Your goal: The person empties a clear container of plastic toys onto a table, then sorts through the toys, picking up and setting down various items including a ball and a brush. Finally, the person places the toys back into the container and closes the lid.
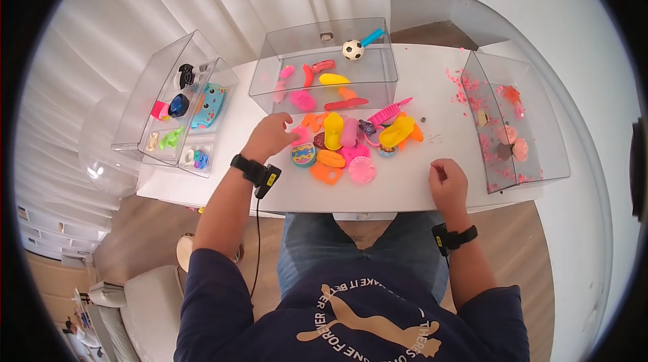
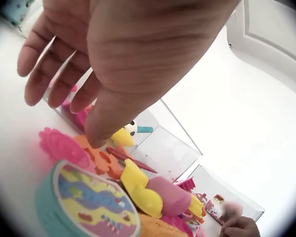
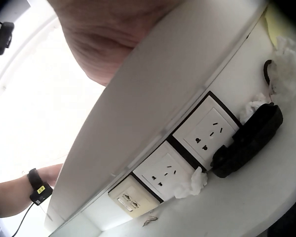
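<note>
My left hand [image 1: 270, 138] hovers at the left end of a toy pile, beside a pink scalloped piece [image 2: 64, 148] and a round teal-rimmed toy [image 1: 303, 154]. In the left wrist view its fingers are spread and relaxed, holding nothing. Yellow toys [image 1: 333, 131], a pink cylinder [image 1: 349, 132], an orange oval [image 1: 331, 159] and a pink comb [image 1: 390, 112] lie in the pile. My right hand [image 1: 449, 183] rests by the table's front edge, right of the pile, fingers loosely curled around nothing; the right wrist view shows only its heel.
Behind the pile, a clear bin [image 1: 262, 58] holds a toy football [image 1: 353, 49] and several toys. Another clear bin [image 1: 135, 105] with toys stands at left, and one [image 1: 560, 159] at right among pink bits. Power sockets [image 3: 163, 168] line a ledge below the tabletop.
</note>
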Demonstrator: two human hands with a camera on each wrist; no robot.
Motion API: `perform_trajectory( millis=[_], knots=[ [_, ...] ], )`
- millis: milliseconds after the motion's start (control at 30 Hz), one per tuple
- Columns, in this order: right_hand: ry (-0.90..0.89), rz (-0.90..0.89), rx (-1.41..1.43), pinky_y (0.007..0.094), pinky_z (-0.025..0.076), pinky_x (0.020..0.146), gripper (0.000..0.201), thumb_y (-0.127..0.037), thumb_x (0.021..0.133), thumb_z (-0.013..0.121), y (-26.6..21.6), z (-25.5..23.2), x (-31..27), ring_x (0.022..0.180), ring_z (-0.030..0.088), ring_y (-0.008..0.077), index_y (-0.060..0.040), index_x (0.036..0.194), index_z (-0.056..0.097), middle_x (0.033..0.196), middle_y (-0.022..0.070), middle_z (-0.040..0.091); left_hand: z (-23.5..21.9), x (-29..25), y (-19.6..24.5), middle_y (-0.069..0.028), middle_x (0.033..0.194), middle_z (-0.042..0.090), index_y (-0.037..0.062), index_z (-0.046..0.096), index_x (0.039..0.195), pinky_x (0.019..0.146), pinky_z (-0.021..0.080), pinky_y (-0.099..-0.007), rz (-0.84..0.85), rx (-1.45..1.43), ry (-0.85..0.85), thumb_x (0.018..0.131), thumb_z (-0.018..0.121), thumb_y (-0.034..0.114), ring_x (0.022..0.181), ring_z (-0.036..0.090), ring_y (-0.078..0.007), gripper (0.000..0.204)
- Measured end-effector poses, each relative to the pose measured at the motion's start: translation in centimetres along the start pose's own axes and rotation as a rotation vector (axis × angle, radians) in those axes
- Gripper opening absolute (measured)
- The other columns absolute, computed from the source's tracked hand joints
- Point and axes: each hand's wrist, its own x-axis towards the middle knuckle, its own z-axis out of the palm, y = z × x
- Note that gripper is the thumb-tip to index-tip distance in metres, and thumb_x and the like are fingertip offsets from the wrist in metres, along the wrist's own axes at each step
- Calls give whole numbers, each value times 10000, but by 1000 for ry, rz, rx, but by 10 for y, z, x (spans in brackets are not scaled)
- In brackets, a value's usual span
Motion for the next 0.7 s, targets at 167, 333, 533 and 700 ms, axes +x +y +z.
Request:
perform_trajectory(
  millis=[167,333,533,700],
  knots=[
    [10,-6,-9,305,505,623,71,-25,816,659,-1,-1,1,659,610,207,-44,884,649,785,82,639,5,8,13,-166,1138,651,39,637,1165,886,510,-395,-99,11,-87,743,775,349,1048,625,-317,542],
    [5,-18,-23,307,504,621,75,-19,814,657,1,0,1,655,607,210,-44,883,646,785,82,639,13,10,13,-179,1155,656,41,641,1148,899,509,-408,-109,77,-99,746,756,312,1084,626,-322,497],
    [10,-37,-14,302,501,618,73,-18,813,660,0,-1,1,659,609,208,-42,880,645,788,82,641,12,9,-4,-191,1028,692,13,652,1103,874,524,-406,-53,25,-47,743,737,220,1001,653,-360,425],
    [18,-28,-12,298,501,617,67,-24,813,660,1,0,1,652,604,205,-44,875,646,787,77,641,-4,7,-12,-143,897,704,-5,658,1059,696,543,-354,-78,-183,-90,755,747,169,795,685,-260,362]
  ],
)
